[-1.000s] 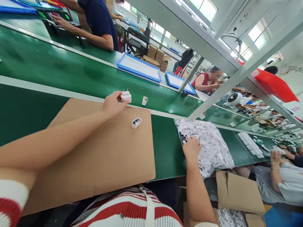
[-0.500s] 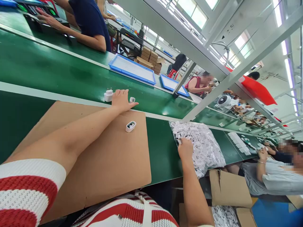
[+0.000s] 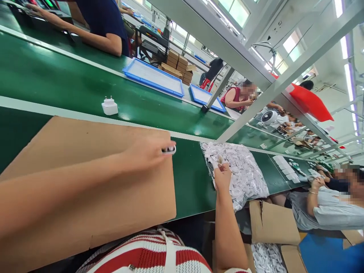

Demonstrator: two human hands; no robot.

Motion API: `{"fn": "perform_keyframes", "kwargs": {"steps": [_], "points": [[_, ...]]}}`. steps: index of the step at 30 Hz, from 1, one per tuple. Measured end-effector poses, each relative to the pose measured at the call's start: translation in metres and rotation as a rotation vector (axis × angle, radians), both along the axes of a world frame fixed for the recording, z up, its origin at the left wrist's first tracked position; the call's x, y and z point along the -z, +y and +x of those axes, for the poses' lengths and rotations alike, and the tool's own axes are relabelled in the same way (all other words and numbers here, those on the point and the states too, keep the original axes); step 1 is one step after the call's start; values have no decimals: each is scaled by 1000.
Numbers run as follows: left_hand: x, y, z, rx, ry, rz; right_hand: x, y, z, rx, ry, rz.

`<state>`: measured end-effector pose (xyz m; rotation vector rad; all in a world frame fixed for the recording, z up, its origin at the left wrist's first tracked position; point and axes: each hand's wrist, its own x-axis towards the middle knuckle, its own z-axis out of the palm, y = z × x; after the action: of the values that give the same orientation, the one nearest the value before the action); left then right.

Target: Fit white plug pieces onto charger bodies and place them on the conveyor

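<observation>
Cardboard sheet: lies over the left part of the green worktop, running out to its near edge.
Right hand: thumb and fingers pinched on a small whitish piece, its exact shape unclear, above the left edge of the bag.
Bag: clear plastic full of white parts, reaching the worktop's near edge, right of the cardboard.
Left hand: blurred, fingers closed around a white casing.
Casing: at the cardboard's right edge, near its far right corner, out at the fingertips; long axis roughly sideways, one end towards the bag.
Casing to piece: well apart, bare worktop between; the piece is to the casing's right and slightly nearer the body.
Plug adapter: beyond the pale rail, pins up, touched by neither hand.
Blue tray: farther off, along the far ledge.
</observation>
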<state>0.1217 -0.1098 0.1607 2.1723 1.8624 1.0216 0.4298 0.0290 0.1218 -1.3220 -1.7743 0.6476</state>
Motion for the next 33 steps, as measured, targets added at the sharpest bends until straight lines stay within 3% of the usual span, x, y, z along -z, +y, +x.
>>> {"fn": "perform_keyframes", "kwargs": {"steps": [2,4,7,10,12,16,23,27,33], "points": [[18,-26,21,107,9,-81,-2,-11,-14,-162,401,-241],[39,-39,32,110,-31,-142,-3,-23,-28,-310,733,-521],[64,-42,34,38,-174,-174,0,-38,-49,-388,868,-763],[75,-37,29,38,-304,-169,8,-49,-67,-370,859,-803],[75,-34,26,71,-342,-169,13,-55,-77,-330,786,-741],[75,-32,22,120,-423,-148,12,-70,-88,-262,480,-450],[74,-31,18,148,-461,-172,2,-91,-99,-590,-66,208],[77,-31,17,154,-477,-148,3,-84,-103,-698,-192,313],[76,-31,16,157,-465,-170,-8,-81,-103,-721,-280,428]]}}
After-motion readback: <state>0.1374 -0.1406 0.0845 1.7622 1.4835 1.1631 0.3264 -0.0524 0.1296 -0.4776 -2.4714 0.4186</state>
